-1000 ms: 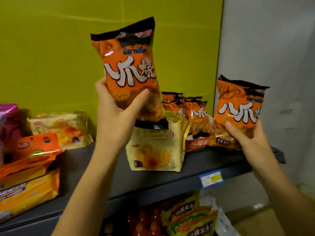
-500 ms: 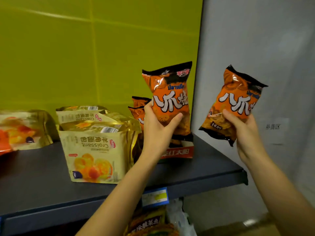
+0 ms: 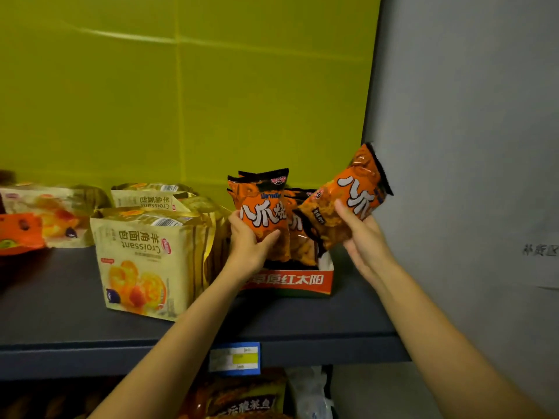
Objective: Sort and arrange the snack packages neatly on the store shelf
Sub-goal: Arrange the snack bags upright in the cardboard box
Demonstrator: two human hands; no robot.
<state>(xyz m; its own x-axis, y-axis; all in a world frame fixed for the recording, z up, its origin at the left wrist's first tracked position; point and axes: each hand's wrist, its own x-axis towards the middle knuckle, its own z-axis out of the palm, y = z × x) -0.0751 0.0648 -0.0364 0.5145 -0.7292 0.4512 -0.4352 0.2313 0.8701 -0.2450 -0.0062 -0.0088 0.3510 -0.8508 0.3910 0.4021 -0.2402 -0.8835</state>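
Observation:
My left hand grips an upright orange snack bag with white characters, its lower end inside a red display box at the shelf's right end. More orange bags stand in that box behind it. My right hand holds a second orange snack bag, tilted to the right, just above the box's right side. Both bags have black top seals.
Yellow croissant packs stand left of the box on the dark grey shelf. Orange and yellow packages lie at far left. A grey wall borders the right. A blue price tag sits on the shelf edge, with more snacks below.
My left hand has lowered its bag from high up down into the red box. My right hand has brought its bag left and tilted it over the box. The view has shifted right.

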